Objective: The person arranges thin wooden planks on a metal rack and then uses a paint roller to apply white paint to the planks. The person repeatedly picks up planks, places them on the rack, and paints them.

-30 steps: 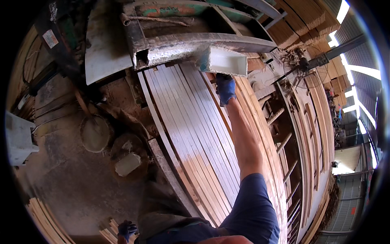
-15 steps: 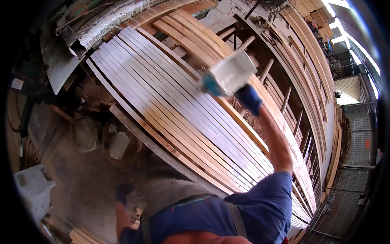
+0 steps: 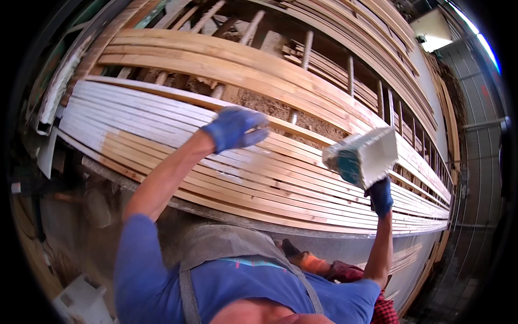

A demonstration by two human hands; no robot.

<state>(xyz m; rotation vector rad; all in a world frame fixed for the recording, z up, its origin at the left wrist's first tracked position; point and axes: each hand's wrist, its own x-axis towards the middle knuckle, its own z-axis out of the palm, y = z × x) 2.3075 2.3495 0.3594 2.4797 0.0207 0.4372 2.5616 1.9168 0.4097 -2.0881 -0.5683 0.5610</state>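
Observation:
My right hand point(image 3: 381, 195), in a blue glove, holds up a white box-shaped container point(image 3: 362, 157) with teal smears, tilted over the right part of a long bed of wooden slats point(image 3: 226, 178). The slats lie side by side; their left ends are painted white and the nearer ones are bare wood. My left hand point(image 3: 234, 128), also in a blue glove, is stretched out over the middle of the slats. It is blurred, so its fingers are hard to read, and I see nothing in it.
More bare slats and crossbars point(image 3: 302, 59) are stacked behind the painted bed. A grey metal edge point(image 3: 226, 216) runs along the front of the bed. An orange and red cloth point(image 3: 324, 267) lies below it. A corrugated wall point(image 3: 475, 178) stands at the right.
My view has swung along the slats. My right hand has carried the container to the right. My left hand has come up from below and now reaches over the slats.

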